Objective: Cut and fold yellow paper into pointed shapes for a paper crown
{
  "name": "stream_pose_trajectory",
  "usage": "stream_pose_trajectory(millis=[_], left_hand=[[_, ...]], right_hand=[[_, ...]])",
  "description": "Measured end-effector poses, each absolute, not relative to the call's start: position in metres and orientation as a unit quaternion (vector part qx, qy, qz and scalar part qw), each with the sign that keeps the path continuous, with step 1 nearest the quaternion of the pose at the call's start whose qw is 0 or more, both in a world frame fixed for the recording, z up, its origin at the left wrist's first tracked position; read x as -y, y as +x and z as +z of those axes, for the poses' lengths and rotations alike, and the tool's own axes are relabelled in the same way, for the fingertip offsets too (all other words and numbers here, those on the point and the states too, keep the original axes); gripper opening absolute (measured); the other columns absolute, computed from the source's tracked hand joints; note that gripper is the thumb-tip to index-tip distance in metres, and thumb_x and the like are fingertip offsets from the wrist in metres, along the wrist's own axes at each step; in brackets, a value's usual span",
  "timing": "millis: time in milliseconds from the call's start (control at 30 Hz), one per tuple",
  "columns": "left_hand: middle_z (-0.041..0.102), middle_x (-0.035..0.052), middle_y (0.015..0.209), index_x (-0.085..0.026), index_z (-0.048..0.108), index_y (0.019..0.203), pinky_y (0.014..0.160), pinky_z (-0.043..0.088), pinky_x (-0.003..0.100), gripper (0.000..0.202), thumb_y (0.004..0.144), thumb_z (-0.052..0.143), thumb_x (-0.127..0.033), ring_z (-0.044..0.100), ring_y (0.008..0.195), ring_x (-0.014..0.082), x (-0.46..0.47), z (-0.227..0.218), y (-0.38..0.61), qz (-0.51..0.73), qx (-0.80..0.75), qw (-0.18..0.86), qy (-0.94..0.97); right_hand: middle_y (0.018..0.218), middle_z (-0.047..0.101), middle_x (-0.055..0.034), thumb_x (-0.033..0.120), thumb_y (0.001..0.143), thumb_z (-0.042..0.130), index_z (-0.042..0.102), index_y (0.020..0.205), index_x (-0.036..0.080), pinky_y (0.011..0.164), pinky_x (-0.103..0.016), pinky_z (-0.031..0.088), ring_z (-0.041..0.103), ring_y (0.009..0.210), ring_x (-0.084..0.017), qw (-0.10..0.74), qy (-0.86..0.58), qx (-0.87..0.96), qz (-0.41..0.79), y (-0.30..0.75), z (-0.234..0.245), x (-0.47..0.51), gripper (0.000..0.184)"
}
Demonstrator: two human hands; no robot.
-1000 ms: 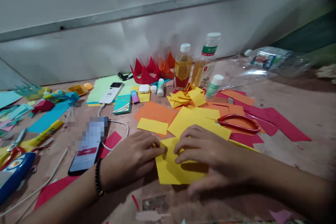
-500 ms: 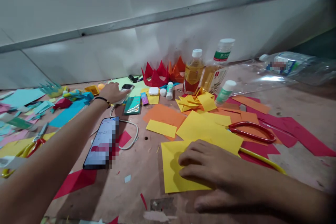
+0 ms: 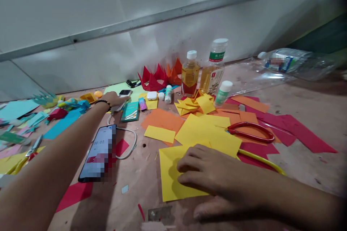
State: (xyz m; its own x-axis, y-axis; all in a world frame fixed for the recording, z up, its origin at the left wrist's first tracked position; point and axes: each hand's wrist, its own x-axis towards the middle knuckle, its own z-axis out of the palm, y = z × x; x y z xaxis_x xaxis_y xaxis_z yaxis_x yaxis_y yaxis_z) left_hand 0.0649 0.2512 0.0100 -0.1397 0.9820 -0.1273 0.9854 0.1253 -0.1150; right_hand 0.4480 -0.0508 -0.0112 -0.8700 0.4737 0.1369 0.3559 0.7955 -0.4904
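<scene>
My right hand [image 3: 208, 173] lies flat on a yellow paper square [image 3: 169, 177] near the table's front edge, fingers stretched out and slightly bent. My left arm reaches far across to the back left. There my left hand [image 3: 112, 98], with a black bead bracelet at the wrist, is closed over a white device [image 3: 125, 92] with a dark end, plugged into a white cable [image 3: 130, 144]. A phone [image 3: 99, 153] with a lit screen lies between the two hands.
Yellow, orange and red paper pieces cover the middle and right. Red-handled scissors [image 3: 251, 131] lie right of the yellow sheets. Two drink bottles [image 3: 189, 74], a glue stick [image 3: 222, 92] and red paper crowns [image 3: 153, 79] stand by the wall. A large clear bottle [image 3: 292, 63] lies at back right.
My left hand left the yellow square and reached out to the white device at the back left. My right hand stayed on the yellow paper.
</scene>
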Motion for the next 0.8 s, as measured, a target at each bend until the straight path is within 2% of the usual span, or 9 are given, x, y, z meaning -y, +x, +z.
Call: stream_pose_trajectory(millis=[500, 800], left_hand=[[0.067, 0.0127, 0.141, -0.018, 0.066, 0.138, 0.101, 0.062, 0.052, 0.042, 0.105, 0.072, -0.041, 0.070, 0.121, 0.0301, -0.251, 0.005, 0.069, -0.093, -0.766, 0.000, 0.636], [0.067, 0.0135, 0.140, -0.018, 0.065, 0.139, 0.100, 0.062, 0.052, 0.042, 0.105, 0.072, -0.041, 0.070, 0.121, 0.0303, -0.251, 0.000, 0.070, -0.063, -0.744, -0.017, 0.665]], right_hand=[[0.132, 0.071, -0.0134, 0.056, 0.099, 0.071, 0.073, 0.124, 0.020, 0.095, -0.044, 0.045, 0.062, 0.114, -0.030, 0.126, -0.228, 0.938, 0.231, 0.447, -0.010, 0.051, 0.044], [0.131, 0.071, -0.0117, 0.055, 0.098, 0.073, 0.074, 0.122, 0.019, 0.093, -0.044, 0.044, 0.062, 0.113, -0.028, 0.123, -0.220, 0.940, 0.229, 0.448, -0.012, 0.050, 0.044]])
